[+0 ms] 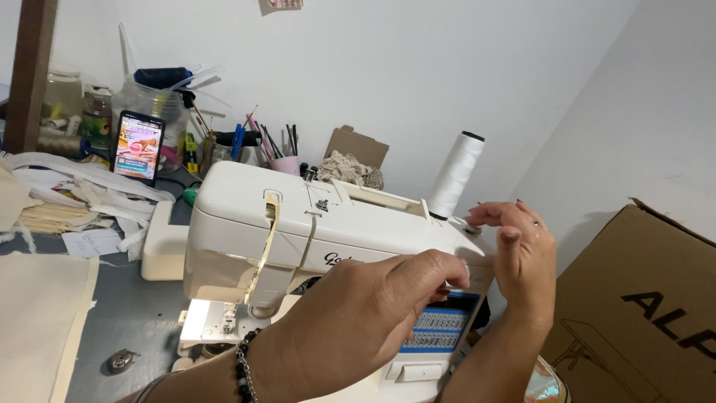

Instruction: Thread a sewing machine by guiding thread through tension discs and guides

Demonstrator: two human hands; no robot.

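A: The room is evenly lit, bright but soft; the white wall (418,67) shows no hard hotspots.

B: The light seems to come from above and the front. The spool (456,173) throws only a faint shadow on the wall, and a soft grey shade falls on the wall beside the box (641,298).

A: The phone (138,145) screen glows brighter than what lies around it. The machine (246,216) has a mild sheen on top, no glare.

B: Focus is fair across the middle. The left hand (373,313), close to the lens, is a little soft, and the right hand (522,254) shows slight blur at the fingertips.

A: The wide lens bends the edges: the brown post (33,67) at the left leans.
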